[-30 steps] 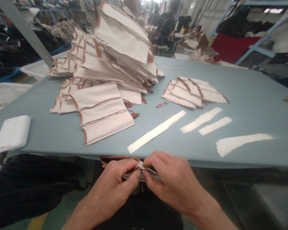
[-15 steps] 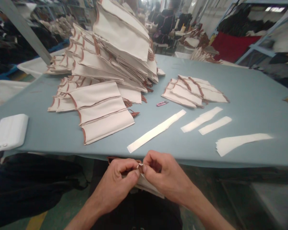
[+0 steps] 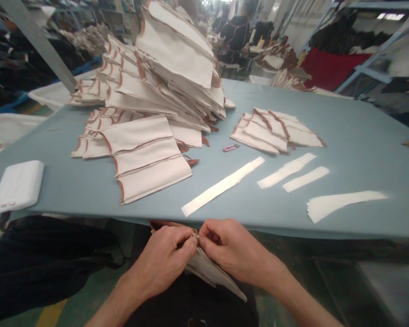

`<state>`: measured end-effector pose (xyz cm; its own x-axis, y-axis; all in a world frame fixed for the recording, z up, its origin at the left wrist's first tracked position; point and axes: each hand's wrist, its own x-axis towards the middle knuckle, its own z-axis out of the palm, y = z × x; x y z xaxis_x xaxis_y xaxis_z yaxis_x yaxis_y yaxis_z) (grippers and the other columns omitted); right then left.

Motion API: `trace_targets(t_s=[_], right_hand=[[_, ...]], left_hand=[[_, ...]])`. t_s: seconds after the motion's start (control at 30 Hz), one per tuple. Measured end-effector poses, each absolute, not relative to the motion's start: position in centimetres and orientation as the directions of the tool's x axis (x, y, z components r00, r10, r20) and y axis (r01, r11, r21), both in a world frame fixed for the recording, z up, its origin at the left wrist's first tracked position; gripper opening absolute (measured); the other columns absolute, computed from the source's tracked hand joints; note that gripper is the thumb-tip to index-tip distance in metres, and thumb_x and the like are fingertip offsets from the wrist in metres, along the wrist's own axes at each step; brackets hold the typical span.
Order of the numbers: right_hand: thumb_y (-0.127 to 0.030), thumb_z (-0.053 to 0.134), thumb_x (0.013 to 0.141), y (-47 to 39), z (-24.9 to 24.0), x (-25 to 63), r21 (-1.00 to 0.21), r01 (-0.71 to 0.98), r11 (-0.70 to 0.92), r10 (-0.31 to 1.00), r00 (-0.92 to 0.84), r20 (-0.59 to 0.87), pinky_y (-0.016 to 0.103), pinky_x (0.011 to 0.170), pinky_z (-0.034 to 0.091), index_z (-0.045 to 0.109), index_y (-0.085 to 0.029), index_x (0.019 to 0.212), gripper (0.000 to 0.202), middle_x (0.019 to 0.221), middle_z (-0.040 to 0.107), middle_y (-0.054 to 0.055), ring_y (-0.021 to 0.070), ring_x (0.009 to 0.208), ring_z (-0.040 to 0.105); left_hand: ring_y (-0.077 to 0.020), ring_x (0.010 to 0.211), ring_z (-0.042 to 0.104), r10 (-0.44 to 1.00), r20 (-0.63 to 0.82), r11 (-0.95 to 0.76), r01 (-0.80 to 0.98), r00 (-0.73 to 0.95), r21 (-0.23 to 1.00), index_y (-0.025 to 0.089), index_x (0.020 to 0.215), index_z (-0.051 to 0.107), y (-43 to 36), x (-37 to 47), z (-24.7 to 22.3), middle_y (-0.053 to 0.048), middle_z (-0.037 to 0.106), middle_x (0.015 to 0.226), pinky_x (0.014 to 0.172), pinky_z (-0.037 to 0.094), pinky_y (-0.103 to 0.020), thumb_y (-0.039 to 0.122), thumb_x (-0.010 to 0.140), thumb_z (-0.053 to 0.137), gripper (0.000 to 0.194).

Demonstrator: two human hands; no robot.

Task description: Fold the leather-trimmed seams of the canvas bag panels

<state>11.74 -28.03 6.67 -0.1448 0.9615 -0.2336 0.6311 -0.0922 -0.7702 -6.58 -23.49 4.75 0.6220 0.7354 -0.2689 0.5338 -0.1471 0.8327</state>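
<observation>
Both hands pinch one cream fabric piece at the table's near edge

Since a second ago the fabric piece [image 3: 211, 272] hangs lower, trailing toward lower centre of the frame. Left hand [image 3: 163, 263] and right hand [image 3: 228, 250] meet thumb-to-forefinger, closed tight on its top corner, knuckles up, below the long white strip [image 3: 223, 186] on the blue table [image 3: 361, 150].

A wide table covered in pale blue-grey cloth [image 3: 354, 136] fills a busy workshop. Beyond its far edge stand light blue metal shelving racks [image 3: 368, 68] holding dark folded fabric, with a red cloth bundle [image 3: 327, 68] below. A slanting grey steel post [image 3: 37, 45] rises past the far left corner. Green floor shows underneath
</observation>
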Motion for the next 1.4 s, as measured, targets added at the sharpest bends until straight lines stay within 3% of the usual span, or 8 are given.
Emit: trace_targets(t_s=[0.1, 0.23, 0.4, 0.53, 0.7, 0.8, 0.9, 1.4], right_hand=[[-0.018, 0.058, 0.092, -27.6, 6.2, 12.1, -0.804, 0.582, -0.125, 0.932, -0.208, -0.295, 0.019, 0.050, 0.031, 0.066, -0.016, 0.074, 0.020, 0.062, 0.059, -0.004, 0.0099, 0.057, 0.048], [-0.020, 0.058, 0.091, -26.8, 6.9, 12.7, -0.844, 0.514, -0.156, 0.888, -0.301, -0.348, 0.017, 0.049, 0.033, 0.065, -0.016, 0.076, 0.017, 0.062, 0.058, -0.005, 0.0087, 0.057, 0.047], [-0.011, 0.060, 0.087, -26.1, 8.8, 13.2, -0.837, 0.545, 0.046, 0.897, -0.391, -0.205, 0.017, 0.049, 0.032, 0.060, -0.018, 0.073, 0.016, 0.057, 0.052, -0.008, 0.0071, 0.052, 0.043], [-0.009, 0.063, 0.084, -26.9, 9.0, 13.0, -0.799, 0.590, 0.117, 0.949, -0.303, -0.084, 0.019, 0.055, 0.038, 0.060, -0.020, 0.084, 0.012, 0.065, 0.061, -0.007, 0.0092, 0.058, 0.054], [-0.016, 0.061, 0.092, -29.2, 7.8, 12.1, -0.561, 0.713, 0.420, 0.906, -0.290, 0.309, 0.027, 0.065, 0.043, 0.065, -0.020, 0.094, 0.006, 0.080, 0.070, 0.001, 0.0152, 0.070, 0.063], [-0.016, 0.059, 0.096, -29.8, 7.2, 11.8, -0.366, 0.786, 0.499, 0.854, -0.374, 0.360, 0.031, 0.063, 0.040, 0.067, -0.020, 0.092, 0.010, 0.078, 0.069, 0.002, 0.0172, 0.068, 0.062], [-0.015, 0.059, 0.097, -29.7, 6.8, 11.7, -0.290, 0.822, 0.490, 0.851, -0.380, 0.362, 0.033, 0.061, 0.036, 0.067, -0.021, 0.084, 0.016, 0.071, 0.065, 0.000, 0.0174, 0.064, 0.059], [-0.010, 0.052, 0.094, -31.6, 5.0, 12.0, -0.485, 0.749, 0.451, 0.878, -0.275, 0.391, 0.027, 0.053, 0.036, 0.050, -0.022, 0.069, 0.028, 0.059, 0.059, -0.003, 0.0113, 0.053, 0.055]], left_hand=[[-0.0166, 0.065, 0.048, 0.713, -0.302, -0.198, 0.594, 0.633, 0.780, 0.020, 0.063, 0.043, -23.7, -6.6, 4.5, 0.002, 0.048, 0.063, 0.062, 0.026, -0.030, 0.031, 0.096, 0.040, 0.035], [-0.0148, 0.063, 0.039, 0.679, -0.301, -0.062, 0.461, 0.669, 0.885, 0.021, 0.065, 0.042, -23.8, -7.0, 4.3, 0.004, 0.038, 0.064, 0.060, 0.027, -0.028, 0.039, 0.098, 0.038, 0.037], [-0.0122, 0.059, 0.029, 0.726, -0.257, 0.060, 0.314, 0.638, 0.948, 0.021, 0.063, 0.039, -23.8, -7.0, 4.4, 0.005, 0.029, 0.064, 0.055, 0.025, -0.026, 0.041, 0.095, 0.041, 0.038], [-0.0127, 0.060, 0.036, 0.759, -0.231, 0.088, 0.255, 0.609, 0.963, 0.019, 0.063, 0.048, -24.0, -6.6, 4.7, 0.003, 0.038, 0.064, 0.056, 0.029, -0.025, 0.040, 0.093, 0.044, 0.038], [-0.0168, 0.068, 0.051, 0.801, -0.194, 0.031, 0.284, 0.566, 0.958, 0.016, 0.064, 0.059, -24.2, -6.7, 5.0, 0.000, 0.054, 0.069, 0.064, 0.038, -0.026, 0.039, 0.094, 0.047, 0.040], [-0.0174, 0.068, 0.051, 0.804, -0.202, 0.009, 0.328, 0.559, 0.945, 0.017, 0.063, 0.056, -24.1, -6.7, 5.0, 0.000, 0.054, 0.068, 0.066, 0.039, -0.026, 0.040, 0.095, 0.046, 0.041], [-0.0169, 0.068, 0.050, 0.796, -0.209, 0.004, 0.339, 0.568, 0.941, 0.018, 0.062, 0.051, -24.1, -6.4, 5.0, 0.000, 0.052, 0.070, 0.065, 0.039, -0.027, 0.040, 0.096, 0.042, 0.042], [-0.0152, 0.061, 0.046, 0.846, -0.160, -0.016, 0.323, 0.509, 0.946, 0.020, 0.058, 0.047, -26.1, -5.5, 4.1, 0.001, 0.046, 0.061, 0.059, 0.036, -0.025, 0.039, 0.096, 0.042, 0.043]])
